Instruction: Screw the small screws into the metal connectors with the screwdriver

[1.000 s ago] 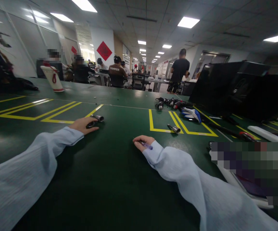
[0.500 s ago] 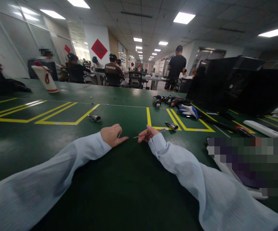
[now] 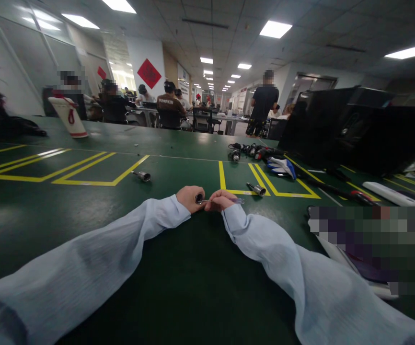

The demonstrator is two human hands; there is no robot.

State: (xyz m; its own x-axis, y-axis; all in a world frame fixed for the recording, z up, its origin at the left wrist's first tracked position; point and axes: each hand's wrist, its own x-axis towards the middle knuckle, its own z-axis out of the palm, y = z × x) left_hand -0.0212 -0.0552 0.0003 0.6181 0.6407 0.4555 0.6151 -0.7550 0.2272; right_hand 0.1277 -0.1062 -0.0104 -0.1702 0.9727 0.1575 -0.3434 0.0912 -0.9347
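Black cylinder [image 3: 199,198] (screwdriver [image 3: 236,201] at it), socket [image 3: 258,189] beyond

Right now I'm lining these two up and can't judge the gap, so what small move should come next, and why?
Probably ease the thin tool in the right hand a touch leftward, into the open end of the small dark tube that the left hand grips. Its tip points at that opening from close by, and the two hands sit nearly together.

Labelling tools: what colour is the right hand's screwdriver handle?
The screwdriver handle is translucent purple, seen in the head view.
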